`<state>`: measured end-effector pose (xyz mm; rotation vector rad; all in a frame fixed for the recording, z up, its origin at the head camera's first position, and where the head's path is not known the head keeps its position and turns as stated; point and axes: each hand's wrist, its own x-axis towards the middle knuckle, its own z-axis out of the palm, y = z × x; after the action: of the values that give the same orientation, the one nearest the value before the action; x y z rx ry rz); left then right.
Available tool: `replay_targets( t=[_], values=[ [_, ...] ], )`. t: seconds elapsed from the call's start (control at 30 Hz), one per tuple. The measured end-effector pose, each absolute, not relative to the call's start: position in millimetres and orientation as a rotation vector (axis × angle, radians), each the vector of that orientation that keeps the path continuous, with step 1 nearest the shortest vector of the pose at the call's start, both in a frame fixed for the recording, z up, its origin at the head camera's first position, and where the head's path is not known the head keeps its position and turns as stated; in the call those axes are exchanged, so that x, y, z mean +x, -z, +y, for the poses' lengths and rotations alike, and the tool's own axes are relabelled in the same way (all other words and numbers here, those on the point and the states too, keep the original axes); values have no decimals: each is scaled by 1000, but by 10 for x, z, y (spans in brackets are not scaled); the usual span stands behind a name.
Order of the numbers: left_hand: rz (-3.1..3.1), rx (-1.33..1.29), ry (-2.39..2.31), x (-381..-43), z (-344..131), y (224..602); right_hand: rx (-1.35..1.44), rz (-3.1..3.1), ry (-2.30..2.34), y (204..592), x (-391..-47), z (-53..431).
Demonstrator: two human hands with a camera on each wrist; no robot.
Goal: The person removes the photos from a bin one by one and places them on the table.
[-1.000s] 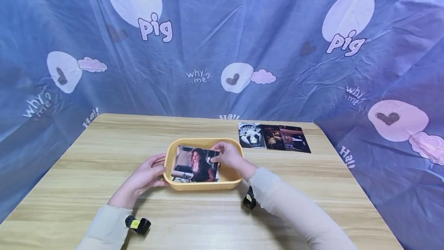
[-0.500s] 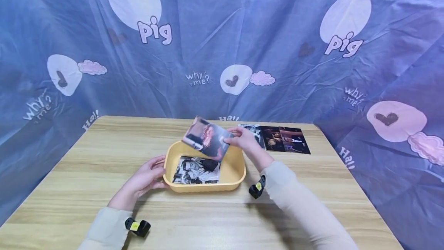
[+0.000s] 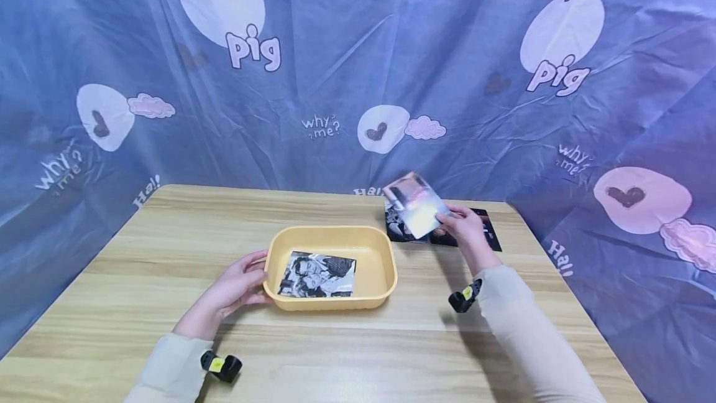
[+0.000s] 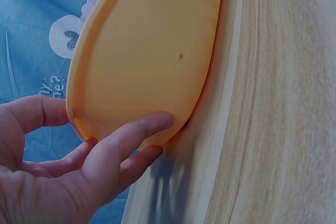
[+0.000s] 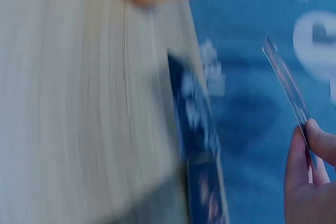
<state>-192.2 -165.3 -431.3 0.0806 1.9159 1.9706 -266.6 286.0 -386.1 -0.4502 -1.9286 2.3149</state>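
In the head view a yellow plastic tray [image 3: 369,235] stands mid-table with a black-and-white photo [image 3: 319,275] lying inside it. My left hand [image 3: 240,282] holds the tray's left end; in the left wrist view its fingertips [image 4: 157,121] lie against the outer wall and the rim. Up at the back right, my right hand [image 3: 465,226] pinches a glossy colour photo [image 3: 416,204] by its edge. The right wrist view shows this photo [image 5: 287,85] nearly edge-on between thumb and fingers. The held photo is tilted and overlaps the row of photos behind it.
Along the back right of the wooden table [image 3: 196,222] lies a row of photos: a black-and-white one [image 3: 394,226] at the left, dark ones [image 3: 488,229] to its right, partly hidden by the hand. A blue printed curtain [image 3: 313,79] hangs right behind the table edge.
My right hand has lifted the colour photo out of the tray and carried it right towards the back row, uncovering the black-and-white photo. The left hand has stayed at the tray's end.
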Motion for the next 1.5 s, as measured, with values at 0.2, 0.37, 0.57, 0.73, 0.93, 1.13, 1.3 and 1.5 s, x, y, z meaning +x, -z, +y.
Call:
replay_targets(
  t=[0.2,0.37,0.57,0.73,0.93,1.13,1.3,1.5],
  values=[
    [1914,82,-1965,-1933,-1635,4315,-666,-1663,-2367,3936,-2613,3415],
    [1903,90,-1970,-1945,-1594,4313,-850,-1512,-2365,3996,-2547,3865],
    [1909,73,-1971,-1947,-1601,4322,-910,-1328,-2311,4073,-2429,4207],
    [1906,72,-1973,-1956,-1612,4323,-943,-1214,-2320,4146,-2367,4339],
    [1905,72,-1972,-1958,-1626,4323,-1008,-1162,-2281,4245,-2403,4328],
    [1908,66,-1975,-1947,-1640,4322,-1031,-1185,-2239,4331,-2453,4302],
    [1904,66,-1974,-1940,-1652,4318,-1049,-1265,-2192,4366,-2465,4283],
    [1900,73,-1976,-1939,-1662,4317,-1094,-1404,-2054,4378,-2486,4252]
  ],
)
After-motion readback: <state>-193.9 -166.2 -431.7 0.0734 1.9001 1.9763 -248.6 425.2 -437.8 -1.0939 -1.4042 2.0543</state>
